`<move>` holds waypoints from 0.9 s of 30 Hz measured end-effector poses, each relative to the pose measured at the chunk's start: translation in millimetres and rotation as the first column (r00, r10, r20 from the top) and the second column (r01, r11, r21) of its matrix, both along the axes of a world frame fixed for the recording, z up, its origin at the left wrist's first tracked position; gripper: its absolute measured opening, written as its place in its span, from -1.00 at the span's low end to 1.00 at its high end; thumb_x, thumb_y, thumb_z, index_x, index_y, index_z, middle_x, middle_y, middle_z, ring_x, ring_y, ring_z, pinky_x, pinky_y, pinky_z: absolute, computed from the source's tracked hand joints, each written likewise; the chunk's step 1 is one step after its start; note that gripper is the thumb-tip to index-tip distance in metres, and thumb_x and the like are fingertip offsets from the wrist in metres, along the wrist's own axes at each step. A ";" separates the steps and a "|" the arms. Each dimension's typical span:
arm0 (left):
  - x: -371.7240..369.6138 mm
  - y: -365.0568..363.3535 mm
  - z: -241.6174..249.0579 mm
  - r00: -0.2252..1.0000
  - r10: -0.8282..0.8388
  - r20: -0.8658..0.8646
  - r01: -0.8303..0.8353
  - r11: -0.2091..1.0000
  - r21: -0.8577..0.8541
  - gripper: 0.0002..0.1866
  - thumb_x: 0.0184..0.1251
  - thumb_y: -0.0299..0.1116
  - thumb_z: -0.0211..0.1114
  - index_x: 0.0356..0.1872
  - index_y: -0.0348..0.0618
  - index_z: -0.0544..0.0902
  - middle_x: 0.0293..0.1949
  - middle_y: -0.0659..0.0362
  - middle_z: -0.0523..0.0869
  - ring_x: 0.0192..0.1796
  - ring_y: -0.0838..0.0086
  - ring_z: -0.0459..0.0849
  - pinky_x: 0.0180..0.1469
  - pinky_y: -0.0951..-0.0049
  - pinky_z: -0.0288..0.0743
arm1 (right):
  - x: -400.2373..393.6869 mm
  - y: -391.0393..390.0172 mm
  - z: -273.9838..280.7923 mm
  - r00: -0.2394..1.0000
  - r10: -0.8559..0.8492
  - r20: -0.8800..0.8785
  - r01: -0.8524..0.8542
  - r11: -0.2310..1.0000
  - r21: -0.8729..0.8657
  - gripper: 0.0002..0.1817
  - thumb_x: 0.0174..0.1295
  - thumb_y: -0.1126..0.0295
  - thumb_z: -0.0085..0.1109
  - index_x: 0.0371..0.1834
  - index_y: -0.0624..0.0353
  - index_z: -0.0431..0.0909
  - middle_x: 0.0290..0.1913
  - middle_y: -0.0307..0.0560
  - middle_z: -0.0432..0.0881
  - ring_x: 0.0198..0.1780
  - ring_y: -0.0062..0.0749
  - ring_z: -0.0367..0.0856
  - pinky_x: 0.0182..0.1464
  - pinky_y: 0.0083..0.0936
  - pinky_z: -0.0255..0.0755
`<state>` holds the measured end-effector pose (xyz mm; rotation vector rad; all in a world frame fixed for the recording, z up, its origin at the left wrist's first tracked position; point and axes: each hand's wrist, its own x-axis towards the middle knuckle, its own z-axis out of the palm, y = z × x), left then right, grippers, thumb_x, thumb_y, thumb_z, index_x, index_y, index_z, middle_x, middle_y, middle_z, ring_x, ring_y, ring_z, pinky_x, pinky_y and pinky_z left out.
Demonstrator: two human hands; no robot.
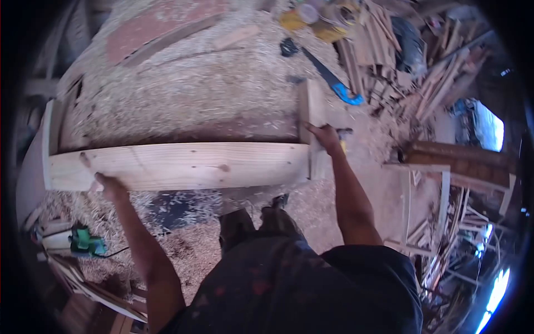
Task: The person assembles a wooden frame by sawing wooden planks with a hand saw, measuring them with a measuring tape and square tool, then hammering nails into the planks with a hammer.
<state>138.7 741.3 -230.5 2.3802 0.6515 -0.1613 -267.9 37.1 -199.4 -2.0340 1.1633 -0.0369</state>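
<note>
A pale wooden frame (183, 165) spans the view in front of me: one long knotted board with a shorter board at each end. My left hand (111, 186) grips the long board's lower edge near its left end; motion blurs the fingers. At the right, my right hand (325, 137) is closed around the right end board (311, 106), thumb toward its inner side. The left end board (51, 129) stands beyond my left hand. Just past my right hand lies a small dark and yellow object, too blurred to name.
Wood shavings cover the work surface (189, 83), where a reddish board (161, 30) lies. A handsaw (328, 75) with blue on it lies at upper right, near piled offcuts (378, 44). A green power tool (86, 240) with a cord sits at lower left.
</note>
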 end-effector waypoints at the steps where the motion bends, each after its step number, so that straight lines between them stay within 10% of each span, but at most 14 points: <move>1: -10.4 -37.7 44.6 0.916 0.401 -0.005 -0.360 0.817 -0.450 0.25 0.47 0.53 0.18 0.64 -0.60 0.15 0.42 -0.19 0.62 0.29 0.01 0.72 0.24 0.05 0.64 | 4.4 -1.0 16.7 0.958 0.005 -0.287 0.009 0.999 0.047 -0.23 0.27 -0.25 0.49 0.07 0.39 0.75 -0.22 -0.16 0.73 -0.22 -0.42 0.63 -0.15 -0.37 0.53; 3: -28.5 -68.8 48.3 0.937 0.322 0.133 -0.338 0.933 0.123 0.34 0.40 0.63 0.12 0.61 -0.68 0.16 0.48 -0.31 0.52 0.45 -0.11 0.56 0.38 0.00 0.54 | -16.0 9.3 19.7 0.986 -0.155 -0.056 0.162 0.976 0.144 -0.23 0.31 -0.21 0.48 0.15 0.41 0.73 -0.09 0.07 0.82 0.00 -0.15 0.75 0.06 -0.22 0.59; 5: -52.4 -103.9 45.1 0.940 0.010 0.340 -0.238 0.734 0.636 0.30 0.45 0.55 0.18 0.63 -0.61 0.03 0.44 -0.57 0.45 0.48 -0.50 0.44 0.40 -0.24 0.52 | -47.2 -4.5 -0.8 0.943 -0.298 0.147 0.244 0.921 0.305 -0.33 0.40 -0.13 0.43 0.15 0.37 0.72 -0.11 0.19 0.84 -0.03 0.08 0.80 0.11 -0.08 0.62; 7: -93.2 -147.3 41.4 0.748 -0.602 0.280 0.063 0.485 0.873 0.21 0.46 0.52 0.19 0.64 -0.49 0.10 0.48 -0.55 0.40 0.51 -0.44 0.40 0.49 -0.27 0.41 | -90.8 -1.5 -0.9 0.960 -0.262 0.099 0.278 0.937 -0.211 -0.37 0.41 -0.10 0.42 0.22 0.27 0.69 -0.03 0.18 0.79 0.01 0.14 0.75 0.14 -0.03 0.60; 9: -147.6 -229.5 61.5 0.486 -0.844 0.226 0.509 0.484 0.712 0.25 0.23 0.44 0.50 0.61 -0.42 0.24 0.56 -0.46 0.35 0.62 -0.35 0.30 0.61 -0.28 0.24 | -132.9 13.0 -12.0 0.954 -0.301 -0.005 0.258 0.825 -0.503 -0.39 0.41 -0.06 0.41 0.31 0.17 0.64 0.08 0.18 0.73 0.08 0.19 0.69 0.17 0.02 0.58; 12: -245.6 -336.6 71.2 0.098 -0.991 0.095 0.876 0.132 0.465 0.57 -0.13 0.49 0.64 0.74 -0.38 0.03 0.74 -0.35 0.02 0.80 -0.20 -0.10 0.77 -0.27 -0.25 | -174.2 22.6 -44.2 0.916 -0.364 -0.171 0.214 0.801 -0.559 -0.36 0.39 -0.01 0.41 0.44 0.05 0.54 0.22 0.20 0.63 0.22 0.29 0.59 0.23 0.11 0.53; 17: -330.7 -457.1 109.3 -0.165 -0.931 -0.324 0.871 -0.292 0.396 0.67 -0.31 0.41 0.74 0.75 -0.33 -0.03 0.75 -0.26 0.03 0.80 -0.15 -0.09 0.77 -0.31 -0.36 | -196.9 -14.1 -58.1 0.971 -0.211 -0.109 0.158 0.917 -0.367 -0.38 0.22 0.06 0.54 0.25 0.13 0.58 0.19 0.30 0.62 0.20 0.37 0.62 0.20 0.14 0.55; 22: -327.5 -459.0 93.3 -0.230 -0.954 -0.194 0.841 -0.295 0.453 0.63 -0.31 0.39 0.70 0.74 -0.34 -0.01 0.65 -0.20 0.21 0.72 -0.08 0.13 0.74 -0.27 -0.19 | -213.0 -37.0 -10.5 0.962 -0.249 -0.108 0.233 0.962 -0.145 -0.48 0.18 0.07 0.56 0.07 0.13 0.62 -0.07 0.18 0.80 -0.06 0.38 0.76 0.00 0.13 0.63; 23: -329.0 -460.2 92.9 -0.224 -0.953 -0.206 0.832 -0.297 0.468 0.63 -0.31 0.40 0.69 0.74 -0.34 0.00 0.64 -0.19 0.22 0.71 -0.08 0.14 0.74 -0.26 -0.18 | -221.9 -33.1 5.5 0.968 -0.242 -0.065 0.225 0.952 -0.206 -0.54 0.22 0.11 0.56 -0.05 0.21 0.62 -0.28 0.13 0.82 -0.25 0.16 0.79 -0.13 0.01 0.63; 27: -333.2 -456.8 90.5 -0.208 -0.944 -0.256 0.812 -0.313 0.493 0.62 -0.30 0.43 0.67 0.74 -0.33 -0.01 0.61 -0.18 0.27 0.68 -0.06 0.18 0.73 -0.23 -0.13 | -308.5 -27.2 64.4 0.872 -0.375 0.316 0.172 0.838 0.519 -0.77 0.41 0.33 0.44 -0.22 0.21 0.59 -0.50 -0.31 0.52 -0.47 -0.66 0.43 -0.45 -0.54 0.31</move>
